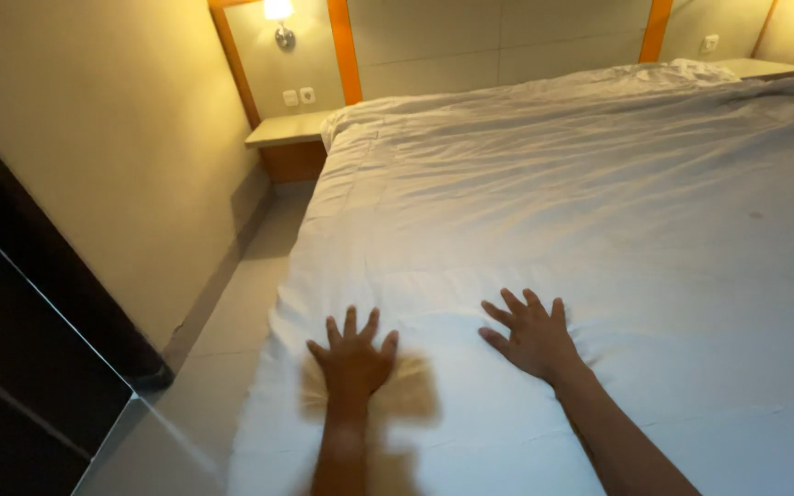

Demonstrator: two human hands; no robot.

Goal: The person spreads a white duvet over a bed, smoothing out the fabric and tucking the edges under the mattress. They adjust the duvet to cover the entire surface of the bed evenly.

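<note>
Both my hands lie flat, palms down, on a white bed sheet [599, 211] near the foot of a large bed. My left hand [353, 356] is close to the bed's left corner with its fingers spread. A hand's width to the right, my right hand [531, 332] also presses the sheet with fingers apart. Neither hand holds anything. The sheet is creased and covers the whole mattress up to the headboard end.
A narrow tiled floor strip [232, 321] runs between the bed and the left wall. A bedside shelf [289, 129] sits at the far left under a lit wall lamp [279, 16]. A second shelf [765, 68] is at the far right. A dark door [20, 331] stands at left.
</note>
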